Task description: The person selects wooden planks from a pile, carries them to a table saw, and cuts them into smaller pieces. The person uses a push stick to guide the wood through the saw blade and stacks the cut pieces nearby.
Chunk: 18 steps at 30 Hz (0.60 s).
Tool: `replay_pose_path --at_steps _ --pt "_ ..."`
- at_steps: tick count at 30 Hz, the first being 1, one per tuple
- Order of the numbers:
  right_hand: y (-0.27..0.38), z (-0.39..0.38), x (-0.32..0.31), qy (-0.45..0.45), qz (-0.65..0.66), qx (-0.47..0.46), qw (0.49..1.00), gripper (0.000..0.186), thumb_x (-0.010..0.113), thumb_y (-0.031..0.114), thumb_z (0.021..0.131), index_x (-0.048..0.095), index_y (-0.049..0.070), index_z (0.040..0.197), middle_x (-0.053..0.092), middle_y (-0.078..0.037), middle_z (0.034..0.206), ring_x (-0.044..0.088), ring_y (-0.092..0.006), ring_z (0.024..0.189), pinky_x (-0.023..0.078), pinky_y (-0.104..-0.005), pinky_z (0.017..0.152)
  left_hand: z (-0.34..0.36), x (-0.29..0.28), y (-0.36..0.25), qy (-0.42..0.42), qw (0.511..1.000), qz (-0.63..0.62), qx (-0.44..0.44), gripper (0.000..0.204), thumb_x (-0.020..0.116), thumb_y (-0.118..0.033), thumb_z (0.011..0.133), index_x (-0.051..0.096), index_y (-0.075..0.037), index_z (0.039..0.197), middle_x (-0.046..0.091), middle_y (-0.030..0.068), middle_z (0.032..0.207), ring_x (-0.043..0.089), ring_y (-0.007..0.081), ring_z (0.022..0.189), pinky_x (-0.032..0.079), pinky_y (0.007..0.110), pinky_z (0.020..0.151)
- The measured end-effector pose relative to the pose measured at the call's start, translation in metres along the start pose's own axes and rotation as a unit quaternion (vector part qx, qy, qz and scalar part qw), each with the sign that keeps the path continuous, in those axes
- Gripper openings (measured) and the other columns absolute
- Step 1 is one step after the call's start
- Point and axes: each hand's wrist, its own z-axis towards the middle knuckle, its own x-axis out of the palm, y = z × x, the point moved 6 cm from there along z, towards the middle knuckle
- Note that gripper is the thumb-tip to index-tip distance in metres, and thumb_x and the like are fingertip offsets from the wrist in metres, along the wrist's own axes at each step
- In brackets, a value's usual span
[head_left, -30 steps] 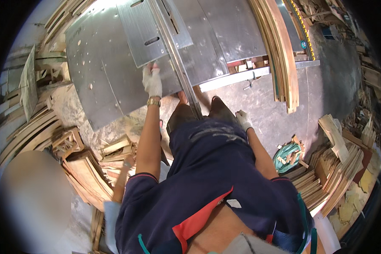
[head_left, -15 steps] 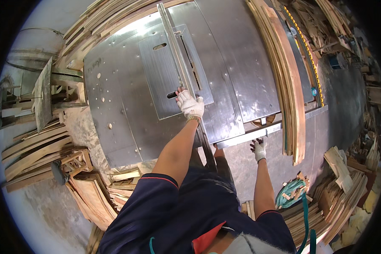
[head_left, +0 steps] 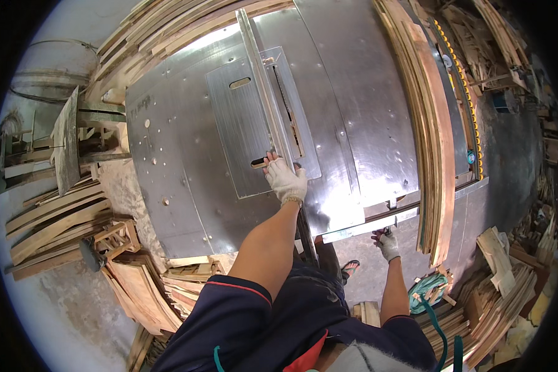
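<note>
Fingers (head_left: 273,166) of the left hand (head_left: 286,181) are closed over the metal bar (head_left: 265,93), thumb on its right side, the rest on its left; how hard they press, I can't tell. Pale glove, arm stretched well forward.

Working across from the left. Bent planks (head_left: 56,226) stacked on the floor, a rough panel (head_left: 67,142) standing behind them. Next, the grey tabletop (head_left: 173,124), with a few small round holes. A brushed plate (head_left: 232,133) sits in its middle, one oval hole close by the left fingertips. The bar lies lengthwise over this plate, pointing away from the person, with a narrow slot (head_left: 285,105) just right of it.

Further right, the right hand (head_left: 387,243), gloved too, is at the bright rail (head_left: 369,227) along the near edge. Its fingers curl by the rail's underside; clamped on anything or not, cannot tell. Long boards (head_left: 437,124) rest beyond, then a strip of yellow rollers (head_left: 462,87). Green cloth (head_left: 429,288) bundled below.

Changed within the last second: left hand was by the plate's near edge, off the bar; right hand hung at the thigh. My reading: the work has passed to bar and rail together. Whether the bar itself shifted, unclear.
</note>
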Motion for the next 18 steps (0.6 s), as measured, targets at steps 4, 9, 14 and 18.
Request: replay_pose_path --at_steps 4,9,14,18 --pt "-0.005 0.004 -0.005 -0.005 -0.017 0.005 1.000 0.026 0.073 0.010 0.091 0.062 0.005 0.115 0.072 -0.013 0.106 0.073 -0.0267 0.088 0.056 -0.0345 0.058 0.002 -0.002 -0.002 0.037 0.999 -0.012 -0.022 0.059 0.067 -0.034 0.082 0.051 0.000 0.128 0.050 0.0206 0.132 0.044 0.0364 0.136 0.027 0.048 0.119" --pt "0.025 0.014 -0.010 -0.271 -0.467 -0.103 0.835 0.017 0.069 0.012 0.090 0.068 0.001 0.102 0.072 -0.020 0.106 0.072 -0.0379 0.083 0.058 -0.0456 0.066 0.002 0.004 0.001 -0.016 1.000 0.011 0.000 0.061 0.065 -0.033 0.083 0.050 0.001 0.132 0.048 0.0226 0.142 0.041 0.0364 0.141 0.026 0.047 0.121" --pt "0.051 -0.002 0.005 -0.254 -0.677 -0.100 0.683 0.027 0.067 0.014 0.084 0.071 0.004 0.109 0.067 -0.023 0.118 0.066 -0.0468 0.098 0.055 -0.0511 0.083 0.001 0.002 0.003 -0.049 0.999 0.010 0.019 0.062 0.064 -0.032 0.084 0.049 0.001 0.134 0.044 0.0225 0.149 0.038 0.0363 0.144 0.024 0.048 0.122" --pt "0.081 -0.036 0.026 -0.225 -0.685 -0.082 0.688 0.036 0.069 0.021 0.081 0.071 0.004 0.113 0.059 -0.025 0.134 0.055 -0.0432 0.124 0.046 -0.0509 0.102 0.002 0.010 0.004 -0.041 0.999 0.015 0.015 0.068 0.063 -0.032 0.085 0.046 0.002 0.141 0.037 0.0220 0.158 0.030 0.0350 0.151 0.019 0.047 0.125"
